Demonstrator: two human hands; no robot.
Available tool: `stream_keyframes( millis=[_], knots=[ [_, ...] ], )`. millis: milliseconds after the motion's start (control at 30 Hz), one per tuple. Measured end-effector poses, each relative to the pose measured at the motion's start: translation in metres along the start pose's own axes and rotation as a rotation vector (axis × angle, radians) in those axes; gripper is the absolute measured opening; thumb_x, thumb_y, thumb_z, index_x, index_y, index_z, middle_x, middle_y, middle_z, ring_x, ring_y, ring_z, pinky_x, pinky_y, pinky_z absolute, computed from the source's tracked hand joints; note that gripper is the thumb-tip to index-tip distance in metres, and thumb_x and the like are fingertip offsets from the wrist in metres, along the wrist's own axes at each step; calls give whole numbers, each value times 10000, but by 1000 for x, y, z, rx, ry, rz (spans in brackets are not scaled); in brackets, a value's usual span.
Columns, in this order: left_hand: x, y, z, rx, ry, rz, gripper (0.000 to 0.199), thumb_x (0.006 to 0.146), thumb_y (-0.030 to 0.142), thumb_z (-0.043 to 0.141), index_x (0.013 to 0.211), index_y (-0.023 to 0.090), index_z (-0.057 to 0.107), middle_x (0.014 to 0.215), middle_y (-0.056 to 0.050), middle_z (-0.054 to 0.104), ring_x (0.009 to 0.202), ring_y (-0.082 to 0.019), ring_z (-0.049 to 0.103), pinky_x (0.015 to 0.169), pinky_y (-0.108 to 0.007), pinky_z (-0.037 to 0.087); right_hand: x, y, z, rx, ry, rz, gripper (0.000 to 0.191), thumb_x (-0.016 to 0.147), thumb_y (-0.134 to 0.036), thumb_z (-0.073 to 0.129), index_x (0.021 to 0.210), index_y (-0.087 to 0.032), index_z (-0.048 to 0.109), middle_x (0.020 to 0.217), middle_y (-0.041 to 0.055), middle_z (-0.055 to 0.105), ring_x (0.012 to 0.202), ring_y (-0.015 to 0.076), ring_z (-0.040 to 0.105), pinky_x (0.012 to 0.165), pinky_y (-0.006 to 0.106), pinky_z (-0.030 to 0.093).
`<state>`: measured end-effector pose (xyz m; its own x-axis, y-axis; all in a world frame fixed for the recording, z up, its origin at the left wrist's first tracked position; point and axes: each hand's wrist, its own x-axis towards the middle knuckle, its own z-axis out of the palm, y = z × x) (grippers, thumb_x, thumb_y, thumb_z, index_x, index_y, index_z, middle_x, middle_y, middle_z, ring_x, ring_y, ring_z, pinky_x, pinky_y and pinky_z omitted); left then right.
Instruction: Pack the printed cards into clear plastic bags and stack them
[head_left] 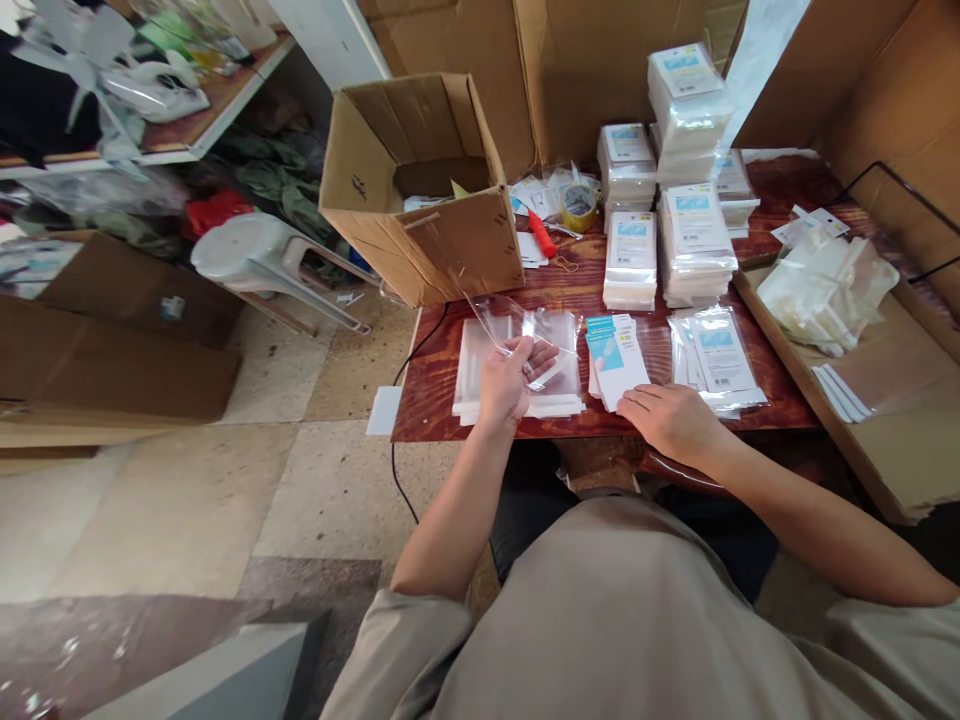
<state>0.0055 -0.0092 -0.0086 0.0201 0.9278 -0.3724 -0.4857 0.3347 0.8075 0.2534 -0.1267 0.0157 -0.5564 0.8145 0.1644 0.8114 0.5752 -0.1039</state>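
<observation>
My left hand [510, 380] is closed on a clear plastic bag [499, 325], lifted over a pile of flat clear bags [555, 405] on the red-brown table. Beside that pile lies a fanned stack of blue and white printed cards [616, 355]. The fingers of my right hand [667, 415] are pressed together on the near end of the top card; the thumb is hidden. To the right of the cards, several bagged cards [720, 355] lie in an overlapping heap.
An open cardboard box [465, 245] stands at the back left. Bundled packs [696, 240] are stacked behind the cards. A red-handled tool [540, 233] and a tape roll [577, 205] lie near the box. A shallow carton [900, 440] borders the right side; a white stool [247, 250] stands left.
</observation>
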Motion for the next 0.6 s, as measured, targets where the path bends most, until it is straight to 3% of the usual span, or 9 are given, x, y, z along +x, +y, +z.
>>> stream_keyframes(
  millis=[167, 300, 400, 500, 600],
  knots=[
    [-1, 1, -1, 47, -11, 40, 290, 887, 305, 870, 964, 153, 635, 875, -57, 774, 811, -176, 788, 777, -294, 634, -3, 2, 9, -1, 70, -35, 250, 1053, -70, 522, 1017, -140, 759, 976, 97, 762, 892, 194, 654, 718, 297, 417],
    [-4, 7, -7, 80, -24, 45, 322, 841, 357, 895, 947, 158, 666, 904, -66, 783, 734, -158, 756, 701, -279, 622, -3, 3, 10, -49, 53, -40, 222, 1062, -99, 560, 960, -142, 752, 944, 79, 755, 892, 206, 662, 709, 316, 434],
    [-7, 16, -16, 141, -60, 57, 392, 770, 409, 934, 959, 149, 709, 887, -61, 770, 695, -143, 720, 635, -258, 594, 2, 0, 6, -40, 63, -21, 163, 1069, -204, 636, 967, -144, 749, 976, 77, 769, 909, 230, 687, 737, 352, 489],
    [-13, 24, -26, 208, -115, 83, 472, 713, 471, 962, 965, 146, 731, 856, -52, 752, 693, -145, 709, 620, -252, 583, 15, -12, 1, 104, 228, 42, 195, 1074, -324, 668, 1091, -146, 745, 1136, 94, 795, 977, 242, 733, 816, 376, 561],
    [-25, 26, -27, 277, -111, 126, 506, 710, 536, 955, 956, 148, 744, 801, -49, 742, 658, -158, 704, 603, -262, 576, 35, -33, 2, 332, 439, 167, 214, 1084, -320, 631, 1196, -164, 725, 1161, 89, 806, 1029, 227, 766, 899, 366, 607]
  ],
)
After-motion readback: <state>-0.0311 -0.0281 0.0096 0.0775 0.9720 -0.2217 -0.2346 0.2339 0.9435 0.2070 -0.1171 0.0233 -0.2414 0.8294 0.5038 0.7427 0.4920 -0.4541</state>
